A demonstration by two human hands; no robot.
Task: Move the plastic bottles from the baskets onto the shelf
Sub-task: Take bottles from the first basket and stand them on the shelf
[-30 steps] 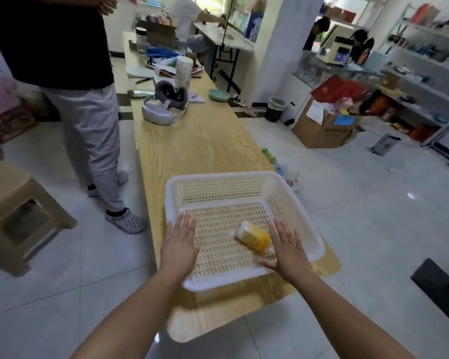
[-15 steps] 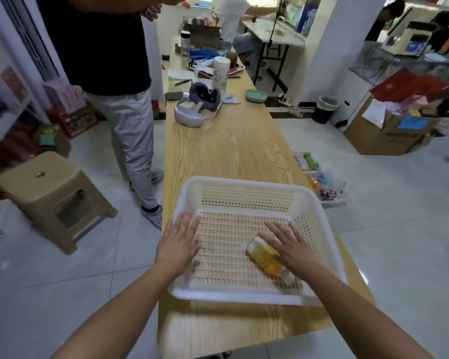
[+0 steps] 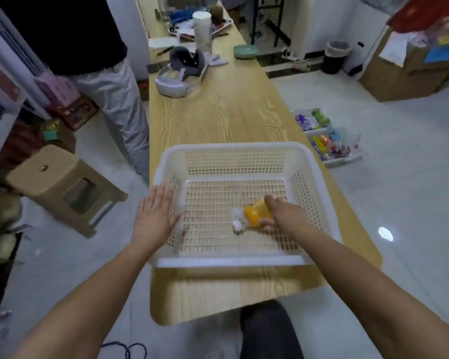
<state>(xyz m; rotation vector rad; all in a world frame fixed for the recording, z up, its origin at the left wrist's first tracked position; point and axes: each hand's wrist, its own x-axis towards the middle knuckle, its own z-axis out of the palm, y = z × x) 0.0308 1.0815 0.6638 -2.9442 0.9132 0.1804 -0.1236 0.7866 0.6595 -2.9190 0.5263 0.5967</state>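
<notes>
Orange plastic bottle (image 3: pixel 254 215) lies in white perforated basket (image 3: pixel 231 261) on bench (image 3: pixel 218 112), clasped round its body by right hand (image 3: pixel 285 216). Left hand (image 3: pixel 153 216) is laid flat on the basket's left rim. Bottle judged light, smooth, squeezable; mid-body hold advised.

Long wooden table (image 3: pixel 218 120) on glossy pale tiled floor (image 3: pixel 399 203); tan stool (image 3: pixel 62 185) at left.

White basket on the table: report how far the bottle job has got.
Done: the white basket holds only one bottle, so it is nearly emptied. In hand: the right hand grips that orange-filled bottle; the left hand lies flat on the basket's left rim. Left: shelving it, plus the bottles in the floor baskets.
</notes>
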